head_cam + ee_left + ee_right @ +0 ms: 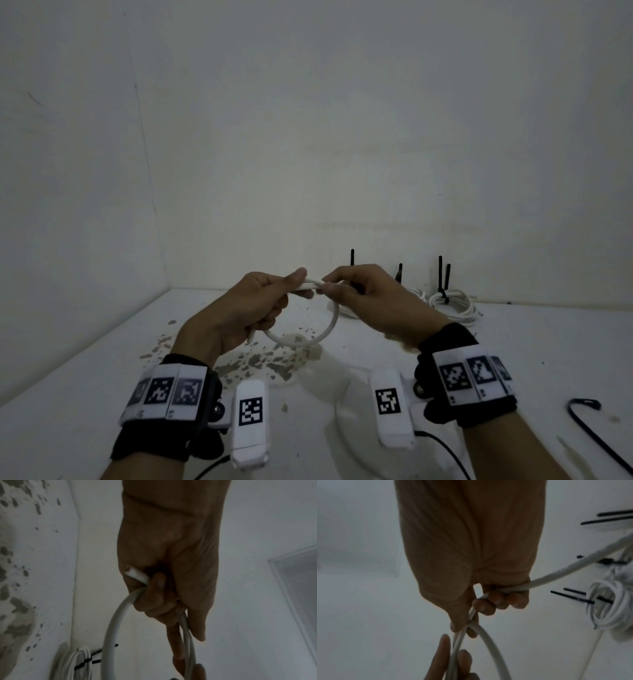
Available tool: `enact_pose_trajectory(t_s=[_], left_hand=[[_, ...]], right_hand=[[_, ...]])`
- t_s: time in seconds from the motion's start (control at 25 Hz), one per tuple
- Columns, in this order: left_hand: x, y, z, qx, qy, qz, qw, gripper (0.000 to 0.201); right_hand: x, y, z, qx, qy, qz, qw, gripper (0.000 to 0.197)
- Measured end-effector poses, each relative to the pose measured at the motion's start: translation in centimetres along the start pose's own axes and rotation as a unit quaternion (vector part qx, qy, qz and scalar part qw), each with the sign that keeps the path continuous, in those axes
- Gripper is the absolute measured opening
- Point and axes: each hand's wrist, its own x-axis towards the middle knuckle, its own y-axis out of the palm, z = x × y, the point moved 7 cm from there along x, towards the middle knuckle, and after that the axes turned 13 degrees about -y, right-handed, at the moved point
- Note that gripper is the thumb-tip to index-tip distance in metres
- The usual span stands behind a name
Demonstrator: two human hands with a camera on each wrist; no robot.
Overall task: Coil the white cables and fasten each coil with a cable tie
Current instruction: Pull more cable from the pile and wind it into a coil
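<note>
The coiling step is in hand: the left hand (253,305) pinches the first loop of the white cable (331,322) above the surface (342,394), its grip curled round the cut end, while the right hand (366,301) pinches the run feeding from 2 o'clock. Next, I judge, comes another loop; finished coils (452,301) crowd the wall at 1 o'clock, with room at 9 o'clock.

The right hand (368,301) hid part of the white cable (330,325). A loose black tie (596,435) ran off the tabletop's (102,359) near right edge, cut by the frame.
</note>
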Motion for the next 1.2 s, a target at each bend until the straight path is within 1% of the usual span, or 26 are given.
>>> enact_pose_trajectory(t_s=[0.12,0.2,0.28,0.36,0.44,0.52,0.6,0.68,0.76,0.8,0.84,0.88,0.92,0.96,1.0,1.04,1.08,1.12,1.2], left_hand=[[-0.3,0.9,0.0,0.041,-0.013,0.040,0.998,0.045],[-0.4,1.2,0.2,0.050,-0.025,0.059,0.997,0.042],[-0.5,1.1,0.2,0.047,-0.029,0.054,0.997,0.041],[-0.5,0.8,0.0,0.029,-0.026,0.031,0.999,0.042],[-0.4,0.7,-0.1,0.012,-0.020,0.021,1.000,0.049],[-0.2,0.9,-0.1,-0.034,-0.018,0.027,0.999,0.048],[0.2,1.2,0.3,-0.138,-0.033,0.052,0.989,0.046],[0.7,1.6,0.6,-0.238,-0.051,0.085,0.966,0.043],[1.0,1.7,1.0,-0.258,-0.056,0.081,0.961,0.039],[1.1,1.5,1.1,-0.262,-0.054,0.070,0.961,0.038],[1.4,1.3,1.1,-0.276,-0.050,0.059,0.958,0.038],[1.7,0.9,1.2,-0.306,-0.043,0.051,0.950,0.038],[2.0,0.3,1.2,-0.350,-0.035,0.044,0.935,0.039],[2.3,-0.7,1.3,-0.400,-0.027,0.034,0.916,0.039],[2.6,-1.8,1.6,-0.446,-0.021,0.020,0.895,0.040],[2.8,-2.8,2.0,-0.484,-0.019,0.009,0.875,0.041],[3.1,-3.6,2.5,-0.515,-0.020,0.002,0.857,0.041],[3.3,-4.2,3.1,-0.541,-0.022,0.001,0.841,0.041],[3.7,-4.8,4.0,-0.572,-0.021,-0.002,0.820,0.038]], right_hand=[[0.1,-0.6,-0.3,0.072,0.016,-0.061,0.995,0.017],[0.1,-0.8,-0.7,0.133,0.031,-0.100,0.986,0.021],[0.0,-1.0,-1.3,0.169,0.048,-0.143,0.974,0.029],[0.0,-1.3,-1.5,0.180,0.057,-0.177,0.966,0.033],[0.0,-1.4,-1.6,0.182,0.055,-0.179,0.965,0.032],[0.0,-1.3,-1.5,0.181,0.055,-0.165,0.968,0.027],[-0.1,-1.3,-1.7,0.180,0.059,-0.172,0.967,0.023],[-0.1,-1.4,-2.0,0.168,0.059,-0.208,0.962,0.024],[-0.1,-1.7,-2.2,0.117,0.054,-0.247,0.960,0.030],[-0.1,-1.8,-2.2,0.062,0.055,-0.246,0.966,0.033],[-0.1,-1.8,-2.2,-0.001,0.063,-0.222,0.973,0.036],[-0.1,-1.8,-2.5,-0.057,0.080,-0.177,0.979,0.038],[-0.4,-1.7,-3.0,-0.091,0.107,-0.120,0.983,0.039],[-0.8,-1.7,-3.7,-0.099,0.137,-0.063,0.984,0.036],[-1.4,-1.9,-4.4,-0.089,0.162,-0.022,0.983,0.030],[-2.0,-2.3,-4.9,-0.073,0.177,-0.002,0.981,0.019],[-2.4,-2.8,-5.0,-0.045,0.182,-0.001,0.982,0.008],[-2.6,-3.2,-4.6,-0.009,0.175,-0.010,0.984,0.006],[-2.4,-3.7,-3.3,0.069,0.138,-0.033,0.987,0.015]])
